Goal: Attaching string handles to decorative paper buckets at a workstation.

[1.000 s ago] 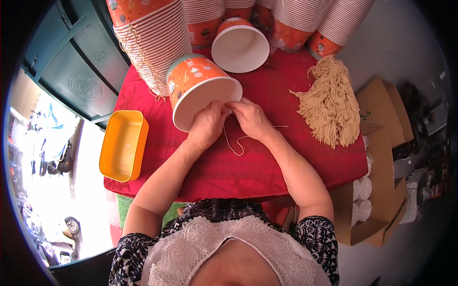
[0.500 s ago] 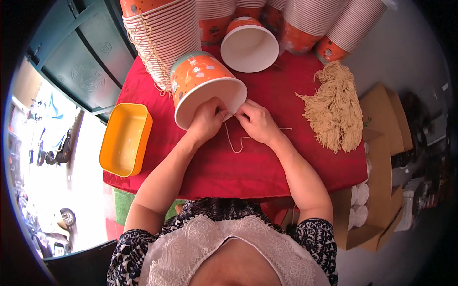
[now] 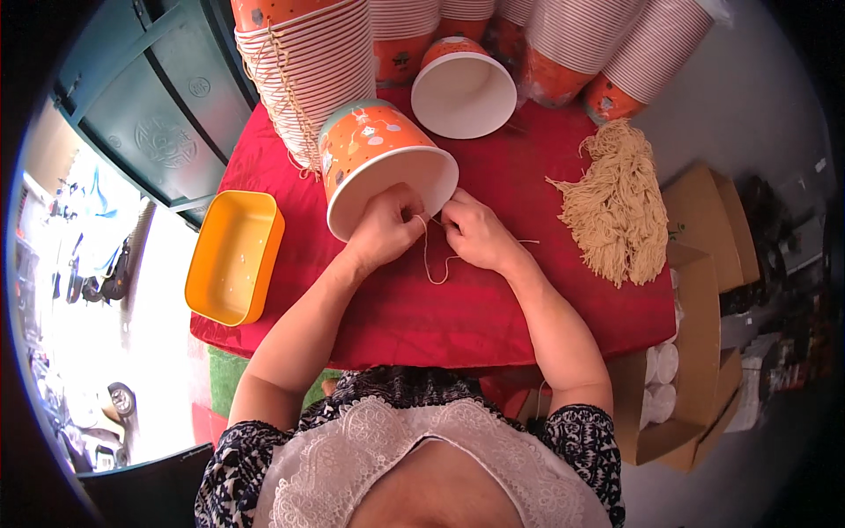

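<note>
An orange paper bucket (image 3: 374,132) with a white rim lies tilted on the table, its mouth facing me. My left hand (image 3: 387,231) reaches into the mouth with curled fingers, pinching a thin beige string (image 3: 429,264) near the lower right rim. Just outside that rim, my right hand (image 3: 475,233) is closed, its fingertips by the string close to the left hand's. The string droops in a loop below both hands, and one end sticks out past the right wrist. My right fingertips are partly hidden behind the hand.
A tall stack of paper buckets (image 3: 308,79) with strings down its side rises at left. Another bucket (image 3: 464,95) lies on its side behind, before more stacks. Beige string bundle (image 3: 616,207) lies right, yellow tub (image 3: 233,258) left, on the red-covered table (image 3: 414,326). Cardboard boxes (image 3: 695,352) stand right.
The left hand has shifted slightly right and turned, its thumb side lifting the string a little. The right hand's fingers have drawn up closer against the rim. The bucket stays nearly in place.
</note>
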Demonstrator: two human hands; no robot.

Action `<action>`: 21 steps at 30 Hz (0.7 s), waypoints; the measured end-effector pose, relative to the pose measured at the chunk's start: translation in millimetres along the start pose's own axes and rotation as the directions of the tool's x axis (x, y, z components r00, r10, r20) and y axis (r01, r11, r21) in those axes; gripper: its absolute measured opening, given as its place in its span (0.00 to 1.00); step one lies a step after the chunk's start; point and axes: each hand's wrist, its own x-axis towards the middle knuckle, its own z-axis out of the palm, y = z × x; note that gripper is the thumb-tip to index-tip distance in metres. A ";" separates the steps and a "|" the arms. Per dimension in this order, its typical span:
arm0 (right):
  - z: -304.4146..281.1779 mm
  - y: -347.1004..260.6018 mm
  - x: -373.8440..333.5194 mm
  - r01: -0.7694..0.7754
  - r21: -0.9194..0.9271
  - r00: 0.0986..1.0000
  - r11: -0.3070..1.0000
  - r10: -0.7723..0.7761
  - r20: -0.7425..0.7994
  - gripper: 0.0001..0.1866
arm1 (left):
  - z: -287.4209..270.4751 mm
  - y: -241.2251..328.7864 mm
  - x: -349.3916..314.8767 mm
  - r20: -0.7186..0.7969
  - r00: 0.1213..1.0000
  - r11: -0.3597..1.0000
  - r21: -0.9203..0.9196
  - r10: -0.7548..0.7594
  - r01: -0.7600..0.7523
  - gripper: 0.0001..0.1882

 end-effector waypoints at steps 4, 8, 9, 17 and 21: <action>0.2 -0.8 1.8 0.016 0.006 1.000 1.000 -0.016 -0.010 0.04 | 5.4 -9.4 0.2 0.068 0.995 0.949 -0.310 0.074 -0.050 0.06; -0.6 -2.4 2.6 -0.018 0.031 1.000 0.999 0.018 0.007 0.06 | 2.4 -2.9 1.9 0.161 0.984 0.912 -0.388 -0.075 0.133 0.07; -1.1 -3.2 3.2 -0.038 0.040 0.999 0.998 0.037 0.033 0.09 | 4.1 -4.4 2.5 0.163 0.984 0.912 -0.387 -0.074 0.133 0.07; 0.2 -0.4 2.9 -0.084 0.066 0.996 0.994 0.083 0.019 0.07 | 11.9 -4.4 1.0 0.065 0.997 0.997 -0.057 0.046 -0.042 0.07; 1.1 -2.5 3.1 -0.124 0.127 0.992 0.984 0.123 0.015 0.05 | 14.6 -9.3 -1.3 0.053 0.994 0.994 0.054 0.093 -0.095 0.07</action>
